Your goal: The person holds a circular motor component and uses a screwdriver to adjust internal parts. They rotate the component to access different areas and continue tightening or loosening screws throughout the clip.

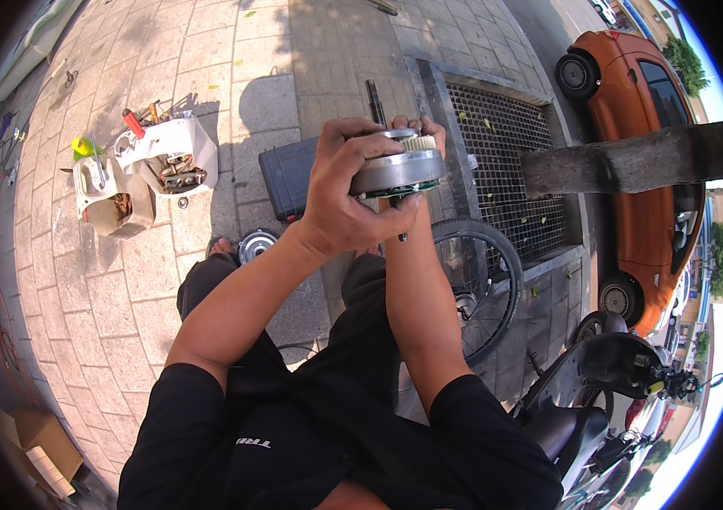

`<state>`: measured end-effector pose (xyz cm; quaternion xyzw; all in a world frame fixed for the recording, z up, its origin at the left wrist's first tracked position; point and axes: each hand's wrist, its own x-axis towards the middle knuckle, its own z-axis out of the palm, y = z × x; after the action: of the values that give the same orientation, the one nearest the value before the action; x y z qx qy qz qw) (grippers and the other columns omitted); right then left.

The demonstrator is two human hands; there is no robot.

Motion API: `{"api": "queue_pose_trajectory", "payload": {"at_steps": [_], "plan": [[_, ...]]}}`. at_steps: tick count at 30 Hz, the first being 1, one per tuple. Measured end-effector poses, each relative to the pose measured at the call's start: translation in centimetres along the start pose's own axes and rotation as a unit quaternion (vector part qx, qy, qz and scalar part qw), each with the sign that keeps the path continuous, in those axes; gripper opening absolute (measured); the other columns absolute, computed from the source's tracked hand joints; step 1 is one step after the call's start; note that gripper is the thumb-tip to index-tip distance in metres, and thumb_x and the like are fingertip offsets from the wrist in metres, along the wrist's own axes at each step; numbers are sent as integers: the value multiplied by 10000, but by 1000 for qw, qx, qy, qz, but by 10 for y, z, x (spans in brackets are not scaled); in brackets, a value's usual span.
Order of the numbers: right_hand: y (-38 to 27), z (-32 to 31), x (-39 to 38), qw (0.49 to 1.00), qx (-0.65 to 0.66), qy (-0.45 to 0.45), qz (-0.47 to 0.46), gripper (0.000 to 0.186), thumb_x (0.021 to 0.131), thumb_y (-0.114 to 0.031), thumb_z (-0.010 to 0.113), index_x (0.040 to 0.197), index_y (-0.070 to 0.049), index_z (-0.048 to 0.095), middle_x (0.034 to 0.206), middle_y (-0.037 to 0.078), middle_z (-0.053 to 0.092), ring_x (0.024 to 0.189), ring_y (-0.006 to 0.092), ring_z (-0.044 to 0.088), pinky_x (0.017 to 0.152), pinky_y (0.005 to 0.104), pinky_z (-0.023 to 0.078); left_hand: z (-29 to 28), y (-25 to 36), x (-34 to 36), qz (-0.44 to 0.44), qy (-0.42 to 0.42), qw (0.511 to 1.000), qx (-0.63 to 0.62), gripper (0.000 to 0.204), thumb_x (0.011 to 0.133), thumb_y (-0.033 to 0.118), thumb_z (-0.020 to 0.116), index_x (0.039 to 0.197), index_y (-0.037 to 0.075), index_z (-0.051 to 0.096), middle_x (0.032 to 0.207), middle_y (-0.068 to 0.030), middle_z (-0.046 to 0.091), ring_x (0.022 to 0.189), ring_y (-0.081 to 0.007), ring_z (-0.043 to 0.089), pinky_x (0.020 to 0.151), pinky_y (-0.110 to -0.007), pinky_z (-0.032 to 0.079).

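A hub motor core (397, 172) is held up in front of me, over the pavement. It has a wide silver metal ring, a pale toothed gear (418, 143) on top and a green circuit board edge beneath. A dark axle (374, 100) sticks up from it, tilted. My left hand (336, 183) is closed round its left side, with the fingers over the top and the thumb underneath. My right hand (432, 134) grips the far right side, its fingertips curled beside the gear. The motor core hides most of that hand.
A round silver hub part (257, 245) lies by my foot, near a black case (283, 177). At left stand cut-open white containers with tools (187, 149) and small parts (115, 208). To the right are a spoked wheel (510, 297), a metal grate (506, 161), a tree trunk (625, 159) and a parked scooter (583, 365).
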<state>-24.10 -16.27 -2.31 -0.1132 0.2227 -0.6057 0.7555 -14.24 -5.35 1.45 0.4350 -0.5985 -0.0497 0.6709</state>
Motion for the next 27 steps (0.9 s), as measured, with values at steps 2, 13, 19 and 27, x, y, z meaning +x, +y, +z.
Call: {"api": "queue_pose_trajectory", "payload": {"at_steps": [2, 13, 19, 27], "plan": [[0, -2, 2, 1000, 12, -5, 4, 303, 970, -292, 604, 752, -112, 494, 712, 102, 562, 713, 271, 571, 687, 411, 516, 1, -1, 0, 6, 0, 1000, 3, 575, 632, 114, 885, 1158, 67, 659, 1169, -178, 653, 1127, -342, 620, 953, -441, 540], [-2, -7, 10, 1000, 24, -5, 18, 327, 943, -307, 603, 718, -107, 476, 652, 113, 552, 638, 286, 566, 602, 431, 507, 3, 0, 0, 27, -3, 1000, 8, 596, 624, 100, 885, 1169, 68, 647, 1182, -189, 643, 1125, -351, 622, 956, -438, 542], [-1, -10, 9, 1000, 13, -3, 22, 312, 944, -312, 611, 736, -112, 493, 675, 99, 559, 669, 288, 600, 641, 432, 537, 3, -2, 0, 23, -8, 1000, 7, 594, 630, 94, 883, 1173, 66, 644, 1185, -177, 651, 1139, -347, 619, 963, -441, 542], [1, 0, -3, 1000, -5, 26, 15, 311, 959, -331, 615, 758, -124, 500, 717, 89, 569, 720, 270, 617, 679, 420, 545, 1, -1, 0, 15, -17, 1000, 17, 601, 632, 113, 889, 1180, 65, 647, 1199, -167, 653, 1146, -345, 614, 966, -446, 538]]}}
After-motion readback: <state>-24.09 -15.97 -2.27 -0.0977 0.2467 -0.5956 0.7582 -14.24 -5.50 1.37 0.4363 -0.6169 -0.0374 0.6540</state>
